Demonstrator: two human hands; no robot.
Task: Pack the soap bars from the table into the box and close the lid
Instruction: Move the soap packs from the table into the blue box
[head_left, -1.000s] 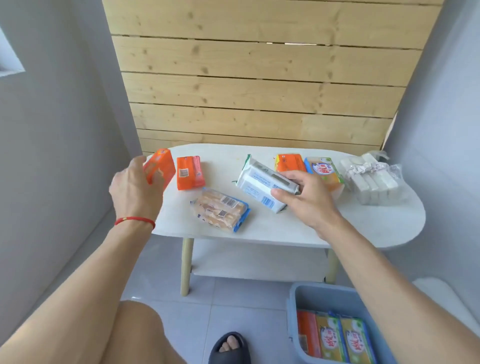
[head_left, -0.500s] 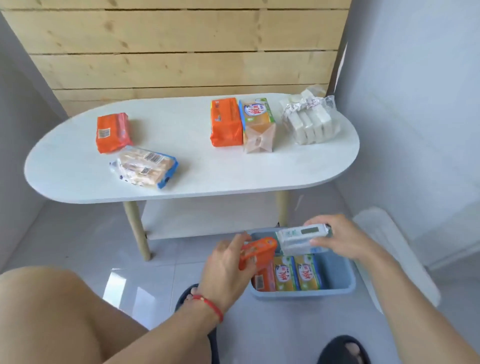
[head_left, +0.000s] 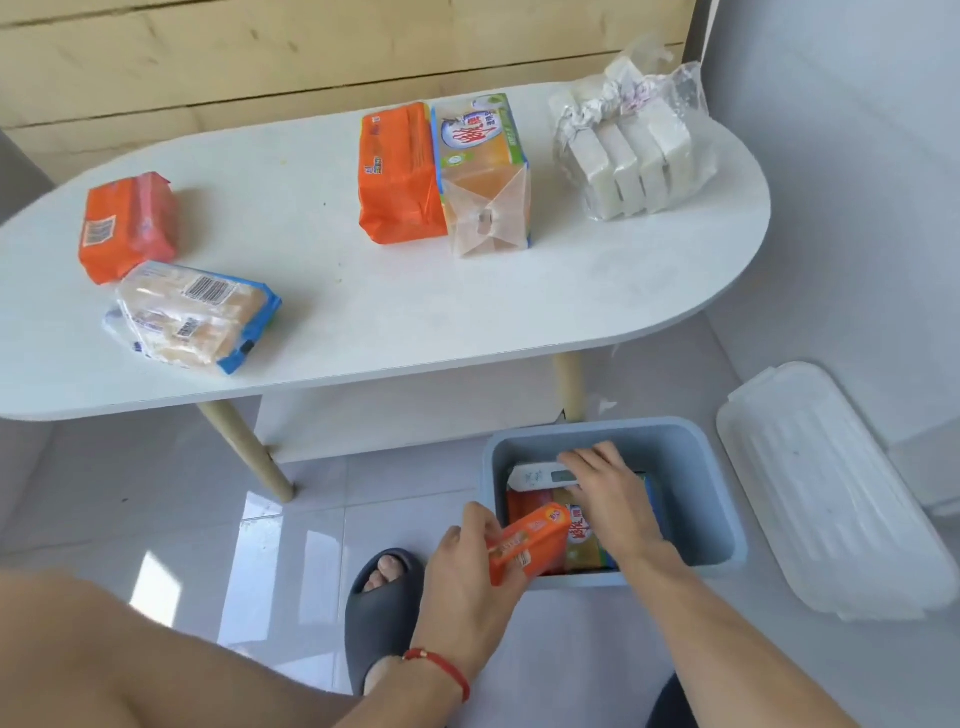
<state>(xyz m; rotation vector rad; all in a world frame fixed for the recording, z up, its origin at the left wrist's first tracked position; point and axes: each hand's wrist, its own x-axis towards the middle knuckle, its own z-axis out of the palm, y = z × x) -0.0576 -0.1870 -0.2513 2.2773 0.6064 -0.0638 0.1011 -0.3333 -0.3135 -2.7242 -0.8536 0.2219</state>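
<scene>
A grey-blue box (head_left: 706, 483) stands open on the floor below the table's right end, with orange and yellow soap packs inside. My right hand (head_left: 615, 499) is inside the box, gripping a white soap pack (head_left: 537, 475) at its far side. My left hand (head_left: 467, 577) holds an orange soap bar (head_left: 530, 543) over the box's near left corner. On the white table (head_left: 395, 312) lie an orange pack (head_left: 127, 226), a clear blue-edged pack (head_left: 195, 317), another orange pack (head_left: 397, 174), a yellow-green pack (head_left: 483, 171) and a bag of white bars (head_left: 631, 156).
The box's translucent white lid (head_left: 826, 493) lies on the floor to the right of the box. My foot in a dark slipper (head_left: 384, 603) rests left of the box, and my bare knee fills the lower left. A grey wall rises on the right.
Both hands carried their soaps from the table down to the box. Since half a second ago the right hand has lowered the white pack inside, and the left has reached the box's rim.
</scene>
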